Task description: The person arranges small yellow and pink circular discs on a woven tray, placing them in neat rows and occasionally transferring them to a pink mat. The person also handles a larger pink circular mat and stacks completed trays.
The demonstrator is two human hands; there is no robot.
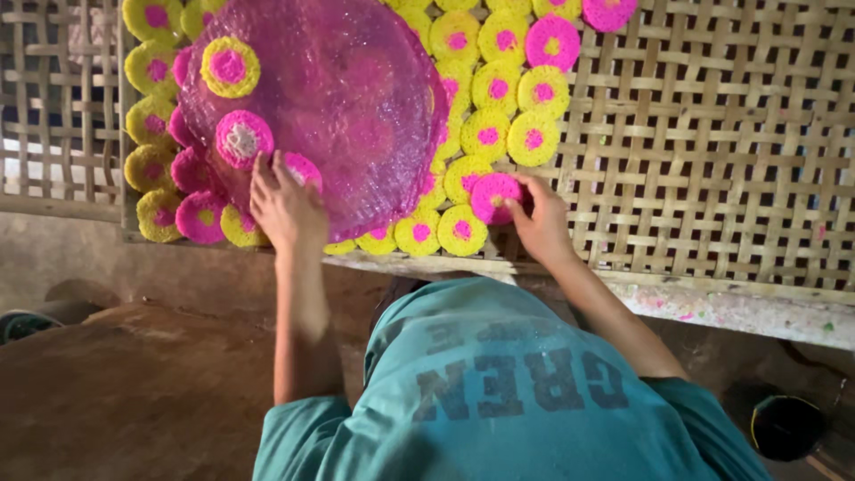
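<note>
On the woven bamboo rack (712, 160), the left hand (283, 207) presses its spread fingers on the round pink tray (347, 98) carrying discs, while the right hand (539, 221) pinches a pink disc (492, 196) among yellow discs (485, 134).

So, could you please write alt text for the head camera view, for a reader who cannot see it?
Seen from above, a person in a teal shirt works at a woven bamboo rack covered with round pink and yellow discs. The right hand sets down a pink disc, while the left hand touches a large translucent pink tray holding three more.
</note>
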